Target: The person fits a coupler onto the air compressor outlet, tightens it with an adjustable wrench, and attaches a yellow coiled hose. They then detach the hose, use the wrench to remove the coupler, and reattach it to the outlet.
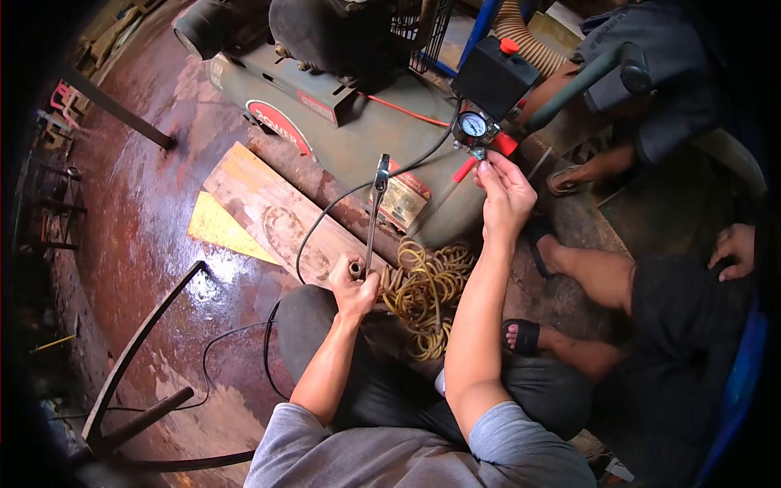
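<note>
While the person sits low over the wet reddish floor (146,220), the left hand (355,285) is clenched round the bottom end of a metal wrench (374,215), grasping it tight just above the person's own knee. The metal wrench stands nearly upright, its long axis running from the fist up and slightly to the right, with the head pointing up at the green air compressor tank (358,142). The right hand (506,195) reaches further out on a stretched arm. Its fingertips (485,167) pinch a small fitting (480,153) just under the pressure gauge (473,126), so that grip is closed on the small fitting, beside a red valve lever (465,169). Above the gauge sits a black pressure switch box (494,77). Between the two arms a coil of yellow hose (423,285) lies on the floor, near a wooden plank (268,215), and a black cable (325,215) crosses the plank. At the right another person crouches, one hand (736,248) resting on a dark-clad leg
</note>
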A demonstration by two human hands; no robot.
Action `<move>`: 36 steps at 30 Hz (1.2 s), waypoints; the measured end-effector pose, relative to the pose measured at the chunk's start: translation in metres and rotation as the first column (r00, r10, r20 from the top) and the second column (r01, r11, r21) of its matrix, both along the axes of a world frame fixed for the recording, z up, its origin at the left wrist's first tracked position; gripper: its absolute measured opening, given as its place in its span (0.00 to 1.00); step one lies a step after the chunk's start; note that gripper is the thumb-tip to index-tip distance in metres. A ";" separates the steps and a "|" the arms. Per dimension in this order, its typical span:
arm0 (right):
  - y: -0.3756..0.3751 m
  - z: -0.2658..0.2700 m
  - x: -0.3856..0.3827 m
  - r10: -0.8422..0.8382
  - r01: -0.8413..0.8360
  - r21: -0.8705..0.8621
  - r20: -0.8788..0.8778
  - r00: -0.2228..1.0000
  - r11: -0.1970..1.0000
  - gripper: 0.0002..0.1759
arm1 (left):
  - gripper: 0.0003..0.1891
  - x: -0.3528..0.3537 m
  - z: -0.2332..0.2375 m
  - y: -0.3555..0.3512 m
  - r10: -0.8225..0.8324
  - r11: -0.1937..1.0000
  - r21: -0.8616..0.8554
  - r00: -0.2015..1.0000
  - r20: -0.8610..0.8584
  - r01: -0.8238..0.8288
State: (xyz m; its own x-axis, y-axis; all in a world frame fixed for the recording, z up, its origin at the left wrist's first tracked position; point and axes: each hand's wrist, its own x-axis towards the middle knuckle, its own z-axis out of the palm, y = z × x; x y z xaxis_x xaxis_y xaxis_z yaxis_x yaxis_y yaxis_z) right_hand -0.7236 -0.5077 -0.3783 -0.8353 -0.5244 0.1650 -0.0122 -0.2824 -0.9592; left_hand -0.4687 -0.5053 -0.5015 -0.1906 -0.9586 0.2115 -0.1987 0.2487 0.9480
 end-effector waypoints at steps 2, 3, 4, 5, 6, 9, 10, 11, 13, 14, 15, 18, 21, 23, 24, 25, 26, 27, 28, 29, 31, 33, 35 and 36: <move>0.001 -0.002 0.002 -0.010 0.011 0.019 -0.044 0.999 1.000 0.12 | 0.10 0.001 0.000 -0.001 0.006 1.000 -0.006 1.000 -0.013 -0.006; 0.001 -0.003 0.002 -0.022 0.026 0.035 -0.094 0.995 0.999 0.12 | 0.10 0.001 -0.001 -0.002 0.007 1.000 -0.016 0.999 -0.032 -0.008; 0.001 -0.006 0.001 -0.020 0.023 0.037 -0.092 0.996 0.999 0.12 | 0.10 0.003 -0.004 -0.001 0.009 1.000 -0.013 1.000 -0.029 -0.010; 0.001 -0.009 -0.001 -0.001 0.002 0.004 -0.090 0.996 1.000 0.13 | 0.10 0.004 -0.009 -0.001 0.022 1.000 0.020 0.999 -0.040 -0.021; 0.000 -0.009 -0.002 0.016 -0.018 -0.031 -0.090 0.996 0.999 0.14 | 0.10 0.004 -0.010 -0.001 0.033 0.998 0.051 0.998 -0.052 -0.030; -0.001 -0.008 0.002 0.056 -0.059 -0.126 -0.028 0.998 0.990 0.18 | 0.10 0.006 -0.010 -0.003 0.041 0.998 0.051 0.998 -0.048 -0.039; 0.000 -0.005 0.003 0.059 -0.062 -0.125 -0.028 0.998 0.990 0.18 | 0.10 0.006 -0.009 -0.003 0.044 0.998 0.053 0.998 -0.047 -0.042; 0.002 -0.002 0.004 0.063 -0.055 -0.113 0.064 0.996 0.992 0.18 | 0.10 0.006 -0.008 -0.004 0.044 0.998 0.040 0.998 -0.043 -0.043; 0.005 -0.004 0.001 0.012 -0.006 -0.035 0.188 0.982 0.999 0.17 | 0.10 0.006 -0.008 -0.003 0.043 0.999 0.029 0.998 -0.039 -0.042; 0.006 -0.004 -0.002 0.012 -0.006 -0.035 0.187 0.982 0.999 0.17 | 0.10 0.006 -0.008 -0.003 0.044 0.998 0.038 0.998 -0.048 -0.042; 0.006 -0.003 -0.004 0.048 -0.058 0.040 0.214 0.976 0.998 0.16 | 0.10 0.006 -0.008 -0.003 0.045 0.998 0.046 0.997 -0.058 -0.042; 0.006 0.000 -0.005 0.073 -0.097 0.100 0.218 0.973 0.990 0.15 | 0.10 0.005 -0.006 -0.003 0.040 0.998 0.041 0.998 -0.044 -0.038; 0.005 0.004 -0.004 0.057 -0.073 0.079 0.183 0.982 0.994 0.13 | 0.10 0.003 0.000 -0.001 0.032 0.999 0.035 0.996 -0.080 -0.030; 0.005 0.005 -0.004 0.049 -0.062 0.072 0.173 0.984 0.995 0.13 | 0.10 0.004 -0.002 -0.002 0.027 1.000 0.010 0.997 -0.067 -0.026; 0.005 0.002 -0.004 0.043 -0.050 0.041 0.151 0.988 0.998 0.12 | 0.10 0.004 -0.002 -0.002 0.022 1.000 -0.016 0.998 -0.054 -0.023; 0.006 0.000 -0.005 0.036 -0.038 0.009 0.129 0.991 0.999 0.12 | 0.10 0.004 -0.002 -0.002 0.023 1.000 -0.016 0.998 -0.055 -0.024; 0.007 -0.001 -0.007 0.038 -0.039 0.009 0.127 0.991 0.999 0.12 | 0.10 0.004 -0.002 -0.001 0.027 0.999 0.021 0.997 -0.073 -0.026; 0.008 0.000 -0.009 0.018 -0.019 0.007 0.087 0.996 1.000 0.13 | 0.10 0.004 -0.003 -0.001 0.032 0.998 0.058 0.995 -0.090 -0.027; 0.010 0.001 -0.011 -0.001 0.001 0.004 0.048 0.999 1.000 0.14 | 0.10 0.004 -0.003 0.000 0.033 0.998 0.059 0.995 -0.090 -0.028; 0.016 0.001 -0.012 0.013 -0.015 0.015 0.096 0.995 1.000 0.13 | 0.10 0.004 -0.004 0.000 0.046 0.997 0.060 0.994 -0.100 -0.040; 0.034 -0.001 -0.015 0.175 -0.184 0.064 0.131 0.976 0.981 0.13 | 0.10 0.006 0.000 -0.002 0.065 0.996 0.065 0.993 -0.097 -0.059; 0.050 -0.010 -0.013 0.514 -0.540 0.143 0.179 0.839 0.830 0.13 | 0.10 0.011 0.003 -0.004 0.110 0.994 -0.012 0.987 -0.115 -0.112; 0.049 -0.026 0.009 0.737 -0.789 0.228 0.282 0.614 0.570 0.13 | 0.11 0.025 0.000 -0.006 0.161 0.987 -0.012 0.983 -0.093 -0.163; 0.038 -0.036 0.025 0.818 -0.862 0.254 0.283 0.501 0.439 0.12 | 0.11 0.031 0.001 -0.008 0.185 0.983 0.014 0.978 -0.094 -0.185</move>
